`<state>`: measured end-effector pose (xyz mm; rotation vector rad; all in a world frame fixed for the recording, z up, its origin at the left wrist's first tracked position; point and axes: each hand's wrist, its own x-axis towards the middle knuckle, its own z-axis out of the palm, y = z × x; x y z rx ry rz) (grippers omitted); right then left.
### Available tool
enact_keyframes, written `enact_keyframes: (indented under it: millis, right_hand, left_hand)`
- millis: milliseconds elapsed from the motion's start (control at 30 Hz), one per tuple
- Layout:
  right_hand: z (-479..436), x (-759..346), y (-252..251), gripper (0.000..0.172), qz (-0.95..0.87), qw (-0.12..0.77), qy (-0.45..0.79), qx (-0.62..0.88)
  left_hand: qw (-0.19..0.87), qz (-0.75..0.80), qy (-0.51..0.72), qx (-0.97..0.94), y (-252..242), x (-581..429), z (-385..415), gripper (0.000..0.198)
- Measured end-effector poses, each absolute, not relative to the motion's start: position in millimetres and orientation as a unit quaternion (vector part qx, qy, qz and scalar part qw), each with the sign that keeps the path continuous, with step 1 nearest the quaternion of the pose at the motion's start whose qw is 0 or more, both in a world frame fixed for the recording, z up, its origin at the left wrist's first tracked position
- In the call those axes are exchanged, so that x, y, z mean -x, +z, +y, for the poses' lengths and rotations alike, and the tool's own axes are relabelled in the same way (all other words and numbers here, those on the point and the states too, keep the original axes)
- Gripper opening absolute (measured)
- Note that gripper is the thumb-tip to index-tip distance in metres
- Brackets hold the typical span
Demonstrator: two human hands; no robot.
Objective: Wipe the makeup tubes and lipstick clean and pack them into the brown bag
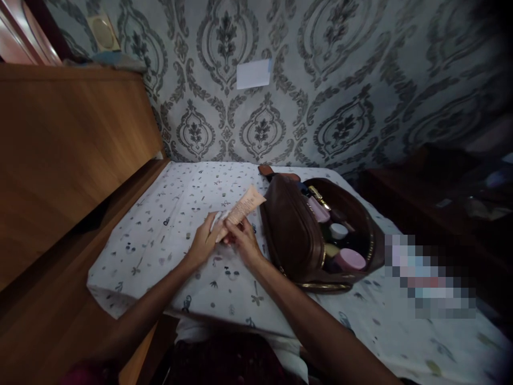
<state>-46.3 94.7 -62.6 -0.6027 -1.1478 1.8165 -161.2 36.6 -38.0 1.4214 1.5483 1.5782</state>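
Observation:
A peach-coloured squeeze tube (246,205) with small print is held over the table, tilted with its flat end up and to the right. My right hand (246,243) is closed around its lower part. My left hand (203,239) is closed on a crumpled white tissue or cloth (218,218), pressed against the tube's lower left side. The tube's other end is hidden between my fingers. Just right of my hands stands a brown bag (290,227), unzipped. Inside it lie a pink round jar (351,260), a white cap (339,231) and a pale pink item (318,209).
A white patterned cloth (156,235) covers the table. To the left rises a wooden cabinet (76,128). Patterned wallpaper with a white plate (253,74) on it forms the back. A blurred-out item (430,278) lies at the right, beside dark furniture (409,198).

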Motion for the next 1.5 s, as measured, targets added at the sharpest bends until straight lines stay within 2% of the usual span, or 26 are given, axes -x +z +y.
enact_keyframes:
  millis: [133, 233, 400, 667, 833, 933, 1033, 1200, 1333, 1500]
  right_hand:
    - [91.0, 46.5, -62.2, 0.042, -0.439, 0.452, 0.748, 0.211]
    - [87.1, 48.2, -61.0, 0.043, -0.431, 0.44, 0.763, 0.195]
    - [88.0, 48.2, -57.0, 0.04, -0.385, 0.45, 0.779, 0.207]
    - [86.7, 44.8, -50.6, 0.041, -0.343, 0.417, 0.82, 0.188]
    - [84.2, 47.9, -53.5, 0.045, -0.35, 0.431, 0.807, 0.2]
    - [83.0, 48.8, -56.3, 0.048, -0.366, 0.449, 0.792, 0.194]
    - [82.3, 46.2, -56.6, 0.046, -0.457, 0.449, 0.744, 0.187]
    - [82.2, 37.8, -54.5, 0.029, -0.698, 0.428, 0.555, 0.145]
    - [76.8, 34.4, -60.1, 0.034, -0.811, 0.383, 0.43, 0.099]
    - [67.2, 30.9, -65.1, 0.03, -0.876, 0.332, 0.343, 0.073]
  left_hand:
    - [0.323, 0.583, 0.598, -0.445, -45.5, 162.3, 18.8, 0.045]
    - [0.386, 0.562, 0.608, -0.407, -47.9, 165.3, 16.0, 0.044]
    - [0.329, 0.593, 0.573, -0.461, -40.7, 167.8, 13.9, 0.039]
    - [0.221, 0.66, 0.58, -0.423, -36.3, 186.9, 17.7, 0.052]
    - [0.296, 0.645, 0.585, -0.392, -41.1, 189.9, 12.5, 0.056]
    - [0.343, 0.625, 0.597, -0.368, -44.1, 182.8, 9.7, 0.065]
    - [0.381, 0.604, 0.624, -0.317, -45.2, 178.8, 13.0, 0.068]
    - [0.437, 0.589, 0.62, -0.278, -44.8, 189.0, 21.2, 0.06]
    - [0.431, 0.633, 0.558, -0.319, -47.6, 200.9, 18.1, 0.058]
    - [0.409, 0.658, 0.509, -0.375, -47.8, 208.5, 14.1, 0.063]
